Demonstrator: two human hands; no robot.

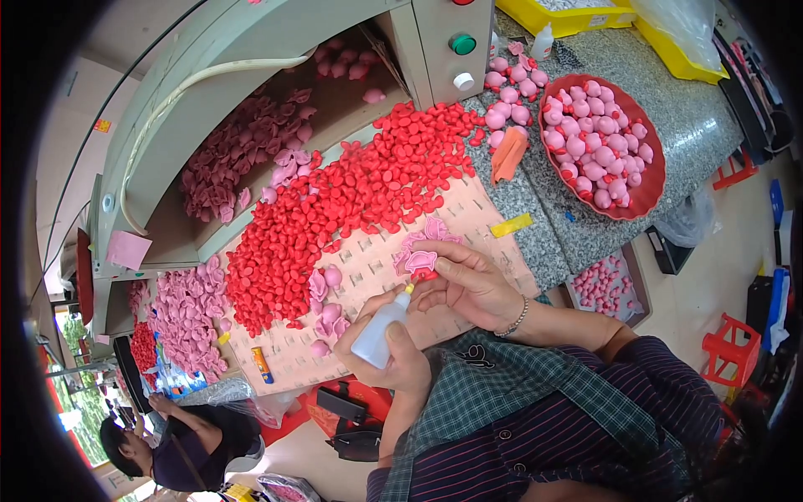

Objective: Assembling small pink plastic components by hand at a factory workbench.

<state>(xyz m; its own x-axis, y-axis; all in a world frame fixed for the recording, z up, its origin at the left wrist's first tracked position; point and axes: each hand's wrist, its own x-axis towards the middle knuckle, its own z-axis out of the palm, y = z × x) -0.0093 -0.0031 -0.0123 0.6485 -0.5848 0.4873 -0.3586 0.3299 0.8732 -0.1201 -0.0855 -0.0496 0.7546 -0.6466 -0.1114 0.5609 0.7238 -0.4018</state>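
Observation:
My left hand [400, 361] grips a small white squeeze bottle [374, 336] with a yellow tip, and the tip points up at the piece in my other hand. My right hand [470, 283], with a bead bracelet on the wrist, pinches a small pink toy piece [421, 260] with a red part under it. Both hands are over a beige perforated board [468, 213]. A large heap of small red parts [335, 201] lies on the board just beyond my hands. A few pink pieces [328, 305] sit left of the bottle.
A red bowl [648, 197] full of pink round pieces stands at the right on a speckled stone counter [694, 125]. More pink parts lie in a beige machine's opening [242, 151] and at the far left [180, 305]. Yellow bins [577, 17] stand behind. Another person [171, 443] sits at lower left.

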